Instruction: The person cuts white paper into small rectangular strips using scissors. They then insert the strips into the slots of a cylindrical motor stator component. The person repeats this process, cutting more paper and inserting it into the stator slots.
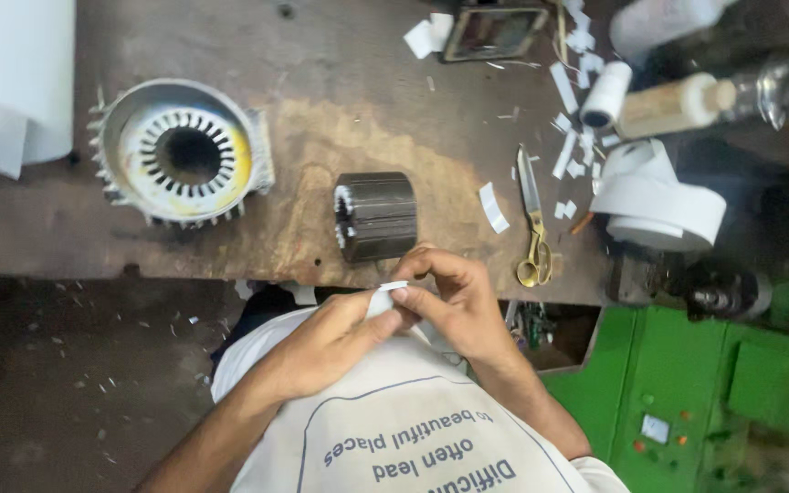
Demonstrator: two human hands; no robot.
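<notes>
While both hands meet over the near edge of the desk, they hold one small white paper strip between them. The left hand has its grip closed on the strip from below, with thumb and fingers pinched on it. The right hand has its grip closed on the same strip from above, the fingertips bent down on its end. Just beyond the hands, a dark ribbed stator core lies on its side on the desk. A grey motor housing stands further to the left. Scissors with yellow handles lie to the right, near a roll of white paper and many paper scraps.
</notes>
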